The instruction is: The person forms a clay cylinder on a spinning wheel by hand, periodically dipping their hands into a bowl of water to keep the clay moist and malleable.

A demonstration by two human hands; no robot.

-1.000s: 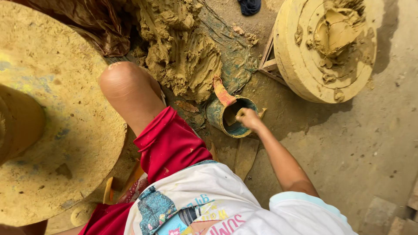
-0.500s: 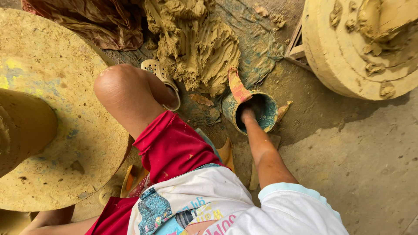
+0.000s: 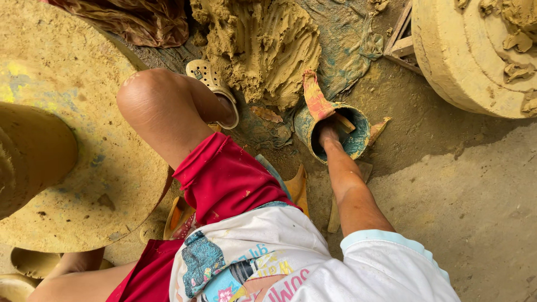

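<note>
My right hand (image 3: 329, 134) reaches down into a small teal bucket (image 3: 358, 146) that stands on the muddy ground. Its fingers are hidden inside the bucket, so I cannot tell whether they hold anything. A clay-smeared red and yellow cloth strip (image 3: 315, 99) hangs over the bucket's far rim, and a small wooden stick (image 3: 345, 123) pokes out beside the hand. My left hand is out of view. My bent knee (image 3: 150, 106) and red shorts fill the middle.
A big heap of wet clay (image 3: 263, 50) lies just beyond the bucket. A clay-coated round wheel (image 3: 84, 184) with a clay vessel (image 3: 28, 156) is at left. Another thick clay-covered disc (image 3: 470, 61) stands at upper right. A sandal (image 3: 211, 85) is on my foot.
My right hand has gone from the bucket's rim down into the bucket. The view has moved closer and the bucket now sits nearer the middle.
</note>
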